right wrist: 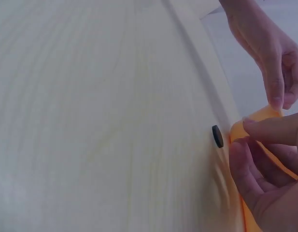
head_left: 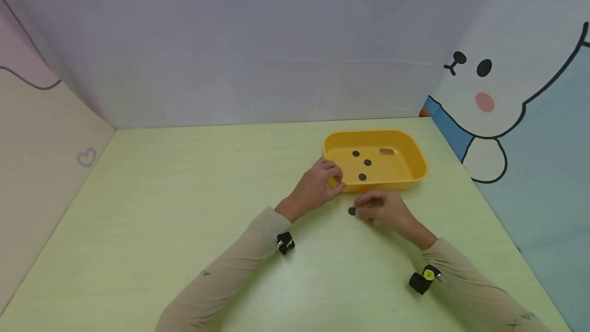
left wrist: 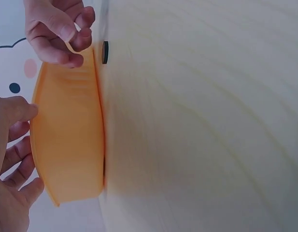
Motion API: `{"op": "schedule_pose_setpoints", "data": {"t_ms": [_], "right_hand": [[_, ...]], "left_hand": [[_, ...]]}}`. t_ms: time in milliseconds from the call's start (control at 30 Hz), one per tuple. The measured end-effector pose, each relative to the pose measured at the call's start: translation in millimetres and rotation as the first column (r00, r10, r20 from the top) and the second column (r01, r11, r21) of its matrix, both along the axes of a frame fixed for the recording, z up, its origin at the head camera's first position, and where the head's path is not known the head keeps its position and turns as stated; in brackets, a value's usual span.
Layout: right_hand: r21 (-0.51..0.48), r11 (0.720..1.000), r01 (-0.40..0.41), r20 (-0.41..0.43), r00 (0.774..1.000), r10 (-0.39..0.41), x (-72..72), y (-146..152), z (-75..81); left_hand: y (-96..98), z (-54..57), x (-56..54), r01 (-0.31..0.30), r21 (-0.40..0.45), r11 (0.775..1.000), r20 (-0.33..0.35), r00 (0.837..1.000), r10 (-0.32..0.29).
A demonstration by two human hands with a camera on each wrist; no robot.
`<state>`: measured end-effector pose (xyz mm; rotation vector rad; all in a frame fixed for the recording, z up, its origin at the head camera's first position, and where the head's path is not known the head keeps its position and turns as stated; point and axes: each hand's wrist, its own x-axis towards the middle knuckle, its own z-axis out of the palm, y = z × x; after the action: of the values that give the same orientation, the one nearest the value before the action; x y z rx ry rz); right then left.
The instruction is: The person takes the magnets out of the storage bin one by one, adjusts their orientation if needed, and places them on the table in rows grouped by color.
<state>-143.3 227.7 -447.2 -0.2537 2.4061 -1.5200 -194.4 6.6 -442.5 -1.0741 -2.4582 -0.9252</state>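
Observation:
A yellow tray (head_left: 405,188) stands at the back right of the table. My left hand (head_left: 318,184) grips its rim at the near left corner; in the left wrist view the fingers of that hand (left wrist: 13,154) lie along the tray's edge (left wrist: 71,145). Just in front of the tray, a small dark disc (head_left: 352,211) lies on the table. My right hand (head_left: 384,211) hovers beside this disc, fingers loosely bent and thumb apart from the index finger. From the right wrist, the disc (right wrist: 217,136) shows a little way off the fingertips, with nothing held between them.
Three more dark discs, one of them (head_left: 362,177) close to the near wall, lie in the tray along with a small brown rectangular piece (head_left: 386,151). Behind the pale table (head_left: 184,193) rises a white wall (head_left: 276,40). A printed panel (head_left: 544,132) borders the right side.

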Motion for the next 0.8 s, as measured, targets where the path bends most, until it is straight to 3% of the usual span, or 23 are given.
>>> {"op": "schedule_pose_setpoints", "data": {"t_ms": [233,800], "right_hand": [[-0.071,0.997,-0.004,0.058,0.998,0.008,-1.2,9.0,13.7],[-0.116,0.993,-0.017,0.001,1.000,0.017,-7.4,18.6,53.4]], "left_hand": [[-0.6,-0.3,0.6,-0.002,0.011,1.000,0.003,1.000,0.001],[0.1,-1.8,0.2,-0.011,0.005,1.000,0.018,1.000,0.011]]}}
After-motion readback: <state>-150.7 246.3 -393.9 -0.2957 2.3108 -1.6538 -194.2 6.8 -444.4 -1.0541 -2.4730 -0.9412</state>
